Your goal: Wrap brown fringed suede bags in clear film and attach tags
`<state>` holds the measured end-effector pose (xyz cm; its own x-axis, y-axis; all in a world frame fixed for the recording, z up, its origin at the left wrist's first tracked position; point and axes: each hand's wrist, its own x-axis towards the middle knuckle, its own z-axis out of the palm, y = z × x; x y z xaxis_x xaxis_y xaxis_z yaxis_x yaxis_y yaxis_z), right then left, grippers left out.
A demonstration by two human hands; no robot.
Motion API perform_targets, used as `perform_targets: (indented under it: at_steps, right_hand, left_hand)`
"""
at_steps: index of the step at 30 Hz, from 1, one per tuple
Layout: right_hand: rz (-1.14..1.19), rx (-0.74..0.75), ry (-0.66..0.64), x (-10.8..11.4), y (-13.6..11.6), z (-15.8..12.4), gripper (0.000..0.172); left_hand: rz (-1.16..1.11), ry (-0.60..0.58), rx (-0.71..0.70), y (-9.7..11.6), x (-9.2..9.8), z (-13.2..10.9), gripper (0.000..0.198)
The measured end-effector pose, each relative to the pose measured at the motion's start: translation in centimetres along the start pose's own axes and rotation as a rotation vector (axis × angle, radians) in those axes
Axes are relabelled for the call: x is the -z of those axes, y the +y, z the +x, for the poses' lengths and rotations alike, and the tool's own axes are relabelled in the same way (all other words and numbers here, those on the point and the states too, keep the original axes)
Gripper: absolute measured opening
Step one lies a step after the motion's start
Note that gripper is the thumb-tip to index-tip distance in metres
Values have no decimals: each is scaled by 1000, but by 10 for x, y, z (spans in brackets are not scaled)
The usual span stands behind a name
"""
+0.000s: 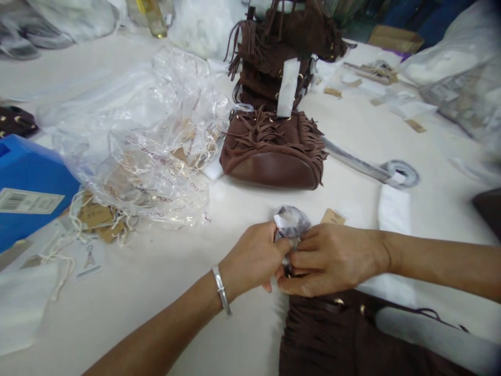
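My left hand [254, 256], with a silver bangle at the wrist, is closed around a small bundle wrapped in greyish clear plastic [293, 222]. Fingers of my right hand [329, 258] pinch the lower part of the same bundle; what lies inside the wrap is hidden. Just below my hands is a dark brown fringed bag [321, 334] with gold eyelets, a pale padded strip [422, 339] lying across it. A tan paper tag [332, 216] shows behind my right hand. Farther back sits another brown fringed bag [274, 156], its smooth base facing me.
More brown fringed bags [266, 62] stand behind. Crumpled printed plastic bags [156, 156] cover the left middle. At left are a blue box [31, 188] and tan tags with cords [97, 216]. A grey wrapped strap [403, 172] lies coiled at right.
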<state>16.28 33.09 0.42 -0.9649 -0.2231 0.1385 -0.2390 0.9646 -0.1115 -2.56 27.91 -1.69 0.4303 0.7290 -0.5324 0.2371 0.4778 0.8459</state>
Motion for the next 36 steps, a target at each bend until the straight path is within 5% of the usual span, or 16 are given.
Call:
perform_targets:
  at_steps: [6,12,17,30,36]
  right_hand:
    - [19,2,-49,1,0,-1,16]
    - [95,-141,36,0,-6,-12,15]
    - [143,-183,104,-2,-10,-12,12]
    - [440,-343,195,-10,-12,-16,17]
    - [221,-260,145,-6,-10,-13,16]
  left_hand:
    - [-38,-5,-60,1,6,-1,17]
    - [-227,358,46,-27,-9,-49,28]
    - [-220,269,121,-34,-34,-67,21]
    - [-288,215,112,-28,-56,-48,15]
    - [-336,313,165,-28,-59,-46,7]
